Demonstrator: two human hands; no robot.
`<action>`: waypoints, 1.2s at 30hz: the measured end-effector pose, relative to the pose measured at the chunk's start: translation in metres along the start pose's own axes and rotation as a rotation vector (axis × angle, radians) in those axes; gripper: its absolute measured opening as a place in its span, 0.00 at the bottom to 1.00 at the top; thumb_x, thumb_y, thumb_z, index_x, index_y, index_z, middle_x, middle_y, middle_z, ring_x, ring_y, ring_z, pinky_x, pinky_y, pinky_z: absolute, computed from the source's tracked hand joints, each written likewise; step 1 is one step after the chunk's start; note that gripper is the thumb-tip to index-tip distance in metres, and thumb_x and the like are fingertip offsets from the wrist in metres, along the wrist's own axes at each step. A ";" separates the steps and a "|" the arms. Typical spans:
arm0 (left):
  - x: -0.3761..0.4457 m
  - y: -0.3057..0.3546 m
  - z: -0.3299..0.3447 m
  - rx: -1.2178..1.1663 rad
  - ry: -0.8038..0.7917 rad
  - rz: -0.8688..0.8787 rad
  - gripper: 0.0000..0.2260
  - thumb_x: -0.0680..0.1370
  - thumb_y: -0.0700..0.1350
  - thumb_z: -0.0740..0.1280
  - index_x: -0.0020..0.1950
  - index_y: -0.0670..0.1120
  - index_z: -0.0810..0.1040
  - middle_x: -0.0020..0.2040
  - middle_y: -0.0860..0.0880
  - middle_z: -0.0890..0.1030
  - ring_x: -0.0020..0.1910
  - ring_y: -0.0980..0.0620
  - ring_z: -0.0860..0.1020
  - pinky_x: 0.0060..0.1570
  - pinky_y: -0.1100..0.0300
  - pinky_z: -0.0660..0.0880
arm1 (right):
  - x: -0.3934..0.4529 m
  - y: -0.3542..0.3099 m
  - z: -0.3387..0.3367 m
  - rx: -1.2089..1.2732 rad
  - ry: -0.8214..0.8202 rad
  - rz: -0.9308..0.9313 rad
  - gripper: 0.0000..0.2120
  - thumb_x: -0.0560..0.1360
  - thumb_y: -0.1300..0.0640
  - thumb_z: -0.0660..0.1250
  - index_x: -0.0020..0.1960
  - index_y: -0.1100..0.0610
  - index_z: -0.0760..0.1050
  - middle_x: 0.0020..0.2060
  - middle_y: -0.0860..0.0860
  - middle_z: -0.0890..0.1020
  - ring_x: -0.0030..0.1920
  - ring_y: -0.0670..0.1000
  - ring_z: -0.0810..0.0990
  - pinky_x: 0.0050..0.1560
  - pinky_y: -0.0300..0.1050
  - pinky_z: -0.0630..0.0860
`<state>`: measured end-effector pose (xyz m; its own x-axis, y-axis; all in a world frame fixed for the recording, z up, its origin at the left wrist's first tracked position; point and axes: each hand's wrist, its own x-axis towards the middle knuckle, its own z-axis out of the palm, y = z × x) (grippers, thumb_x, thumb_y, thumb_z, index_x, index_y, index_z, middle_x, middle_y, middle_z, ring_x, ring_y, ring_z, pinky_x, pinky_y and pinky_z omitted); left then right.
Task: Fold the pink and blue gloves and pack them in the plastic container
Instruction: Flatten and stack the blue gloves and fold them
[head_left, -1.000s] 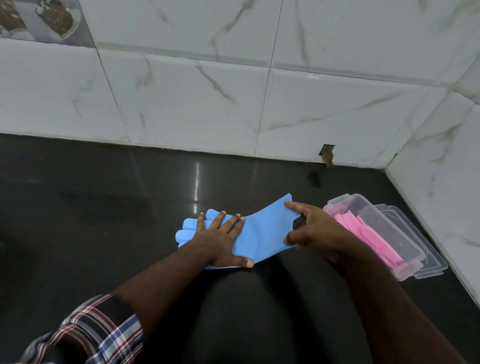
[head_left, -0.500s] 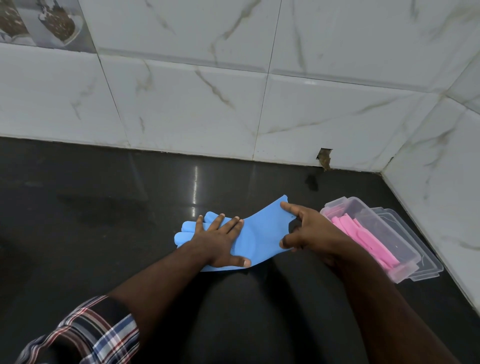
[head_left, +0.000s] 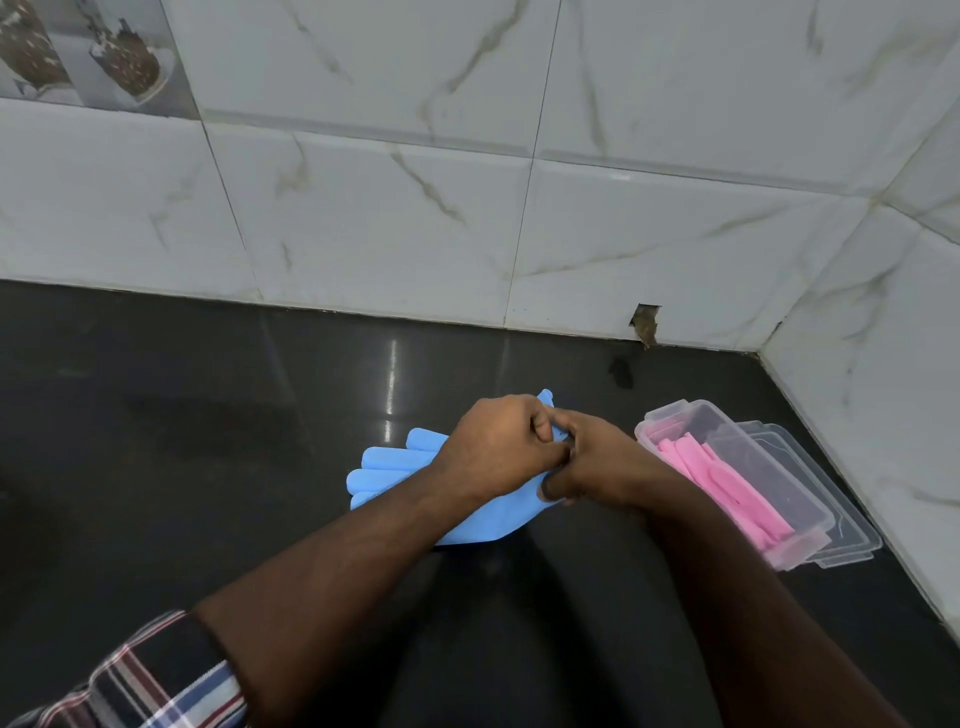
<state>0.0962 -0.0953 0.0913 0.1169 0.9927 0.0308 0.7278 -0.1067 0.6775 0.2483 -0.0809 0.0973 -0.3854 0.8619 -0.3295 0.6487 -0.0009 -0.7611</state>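
- Your left hand (head_left: 496, 449) and right hand (head_left: 597, 467) meet over the blue glove (head_left: 395, 467), fingers curled and pinching its cuff end.
- Its fingers fan out left of your left hand, flat on the counter (head_left: 208, 441).
- Carry the cuff over to them, edges aligned, then press the crease.
- The container (head_left: 737, 467), just right of your right hand, holds the pink glove (head_left: 722, 478).

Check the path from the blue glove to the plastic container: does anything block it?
Nothing visible does. The blue glove lies beside the plastic container, held by the left hand and right hand. The container is open, and the pink gloves are already inside.
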 end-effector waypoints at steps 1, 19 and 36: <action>0.001 0.001 0.001 0.056 -0.010 -0.010 0.07 0.72 0.49 0.72 0.39 0.46 0.80 0.37 0.51 0.82 0.38 0.53 0.81 0.44 0.54 0.81 | -0.001 -0.004 0.000 -0.021 -0.005 -0.008 0.31 0.63 0.70 0.74 0.65 0.56 0.74 0.43 0.51 0.82 0.36 0.47 0.84 0.35 0.38 0.78; -0.045 -0.104 -0.039 -0.255 0.270 -0.414 0.12 0.74 0.48 0.72 0.34 0.45 0.79 0.31 0.50 0.82 0.36 0.51 0.82 0.43 0.54 0.78 | 0.027 0.023 0.058 0.034 0.235 -0.024 0.23 0.78 0.52 0.67 0.72 0.50 0.70 0.65 0.45 0.78 0.55 0.46 0.81 0.59 0.50 0.78; -0.073 -0.175 -0.020 -0.373 0.347 -0.668 0.13 0.75 0.50 0.68 0.36 0.42 0.77 0.33 0.46 0.79 0.32 0.51 0.74 0.36 0.56 0.71 | 0.068 0.029 0.112 0.112 0.220 0.206 0.17 0.75 0.47 0.69 0.50 0.62 0.80 0.40 0.58 0.84 0.33 0.51 0.79 0.41 0.55 0.82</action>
<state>-0.0533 -0.1480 -0.0143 -0.5179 0.8083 -0.2799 0.2920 0.4746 0.8303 0.1670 -0.0795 -0.0097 -0.0944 0.9266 -0.3640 0.6178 -0.2322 -0.7513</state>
